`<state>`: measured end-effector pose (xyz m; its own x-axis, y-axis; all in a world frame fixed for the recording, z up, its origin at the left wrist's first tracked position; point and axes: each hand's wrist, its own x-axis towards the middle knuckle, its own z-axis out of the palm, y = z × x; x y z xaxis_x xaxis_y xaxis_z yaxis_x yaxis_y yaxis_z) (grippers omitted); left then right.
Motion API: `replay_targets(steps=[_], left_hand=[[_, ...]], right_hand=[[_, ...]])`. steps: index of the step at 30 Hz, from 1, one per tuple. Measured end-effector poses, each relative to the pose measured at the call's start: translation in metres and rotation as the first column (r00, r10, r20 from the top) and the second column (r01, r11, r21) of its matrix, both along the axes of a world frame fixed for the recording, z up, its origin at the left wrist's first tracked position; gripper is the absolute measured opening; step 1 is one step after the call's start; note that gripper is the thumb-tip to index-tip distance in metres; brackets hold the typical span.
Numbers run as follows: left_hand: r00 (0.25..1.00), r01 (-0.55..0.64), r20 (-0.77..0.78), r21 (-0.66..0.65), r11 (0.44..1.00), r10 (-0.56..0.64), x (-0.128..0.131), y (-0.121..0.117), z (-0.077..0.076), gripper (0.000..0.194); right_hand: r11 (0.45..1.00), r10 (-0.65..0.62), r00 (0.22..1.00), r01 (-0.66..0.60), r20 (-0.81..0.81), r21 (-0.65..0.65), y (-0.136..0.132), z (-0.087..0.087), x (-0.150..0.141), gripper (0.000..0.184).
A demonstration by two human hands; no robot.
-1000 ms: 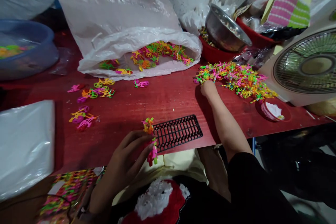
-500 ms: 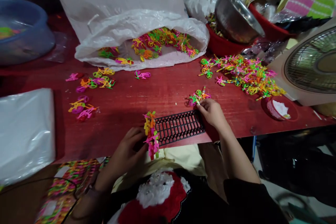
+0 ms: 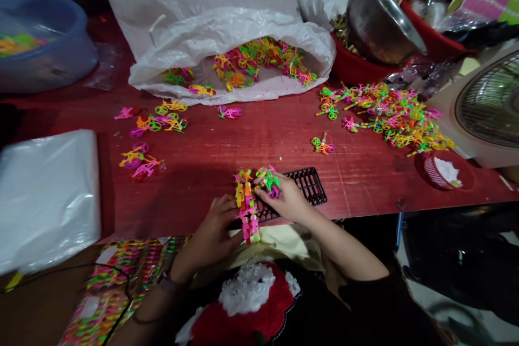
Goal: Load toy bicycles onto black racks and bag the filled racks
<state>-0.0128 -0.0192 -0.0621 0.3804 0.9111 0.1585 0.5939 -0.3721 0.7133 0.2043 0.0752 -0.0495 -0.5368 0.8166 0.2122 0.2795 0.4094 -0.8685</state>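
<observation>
A black plastic rack with rows of slots lies on the red table near its front edge. Small bright plastic toy bicycles stand in a row across its left end, in pink, yellow, orange and green. My left hand curls around that left end, thumb low and fingers high; the toys partly hide its fingertips. Over the rack, just right of the row, my right hand is closed on a green and purple toy bicycle. Its fingers cover part of the toy and the middle of the rack.
Another toy bicycle lies behind the rack. Farther right is a large pile beside a fan and a small red basket. An open white sack holds more toys. A plastic-wrapped stack and a blue tub stand left.
My right hand has picked up a green and purple toy bicycle from behind the rack and carried it left to the row. My left hand stays at the rack's left end.
</observation>
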Motion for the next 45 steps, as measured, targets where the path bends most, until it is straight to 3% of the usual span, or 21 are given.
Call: replay_targets(steps=[4, 9, 13, 22, 25, 28, 29, 31, 33, 34, 36, 40, 43, 45], left_hand=[[1.000, -0.026, 0.004, 0.017, 1.000, 0.025, 0.002, 0.000, -0.008, 0.011], [0.999, -0.032, 0.038, 0.012, 0.999, 0.031, 0.004, 0.002, -0.006, 0.015], [0.999, -0.018, 0.048, -0.001, 1.000, 0.018, 0.004, 0.003, -0.003, 0.014], [0.999, -0.007, 0.048, 0.002, 1.000, 0.007, 0.001, 0.003, -0.009, 0.011], [0.999, 0.000, 0.040, 0.008, 1.000, 0.000, 0.001, 0.003, -0.009, 0.010], [0.999, 0.005, 0.043, 0.028, 1.000, -0.006, 0.001, 0.002, -0.008, 0.019], [0.999, 0.005, 0.042, 0.031, 1.000, -0.007, 0.001, 0.001, -0.008, 0.020], [0.999, -0.003, 0.035, 0.037, 0.999, 0.001, 0.002, 0.001, -0.008, 0.018], [0.999, -0.014, 0.032, 0.049, 0.999, 0.013, 0.002, 0.000, -0.008, 0.015], [0.999, -0.023, 0.035, 0.054, 0.998, 0.021, 0.002, 0.000, -0.009, 0.015], [0.998, -0.039, 0.042, 0.055, 0.998, 0.037, 0.002, 0.001, -0.009, 0.016], [0.998, -0.066, 0.024, 0.029, 0.997, 0.065, 0.004, 0.004, -0.012, 0.016], [0.996, -0.083, -0.010, 0.019, 0.996, 0.084, 0.006, 0.006, -0.014, 0.017], [0.996, -0.090, -0.016, 0.016, 0.996, 0.090, 0.007, 0.007, -0.015, 0.017]], right_hand=[[0.994, 0.002, 0.987, -0.020, 0.162, 0.107, 0.003, -0.006, -0.006, 0.019], [0.987, 0.065, 0.917, -0.117, 0.393, 0.110, 0.003, 0.001, -0.009, 0.035], [0.980, 0.088, 0.880, -0.161, 0.467, 0.118, 0.004, 0.006, -0.013, 0.044], [0.982, -0.025, 0.805, -0.093, 0.592, 0.167, -0.003, 0.000, -0.030, 0.034], [0.985, 0.056, 0.840, -0.137, 0.539, 0.110, 0.001, 0.008, -0.028, 0.030], [0.969, 0.176, 0.899, -0.230, 0.402, 0.091, 0.024, 0.023, 0.002, 0.036], [0.971, 0.142, 0.918, -0.203, 0.371, 0.130, 0.037, 0.027, 0.019, 0.041], [0.958, -0.130, 0.923, 0.022, 0.363, 0.287, 0.068, 0.033, 0.060, 0.051], [0.872, -0.425, 0.790, 0.225, 0.443, 0.435, 0.100, 0.033, 0.104, 0.048], [0.856, -0.473, 0.722, 0.241, 0.505, 0.458, 0.115, 0.030, 0.124, 0.047], [0.867, -0.465, 0.674, 0.217, 0.573, 0.449, 0.136, 0.023, 0.156, 0.039], [0.900, -0.381, 0.731, 0.153, 0.566, 0.408, 0.137, 0.015, 0.173, 0.010], [0.931, -0.335, 0.891, 0.261, 0.308, 0.255, 0.101, 0.014, 0.148, 0.010], [0.947, -0.314, 0.943, 0.304, 0.107, 0.101, 0.064, 0.011, 0.118, 0.018]])
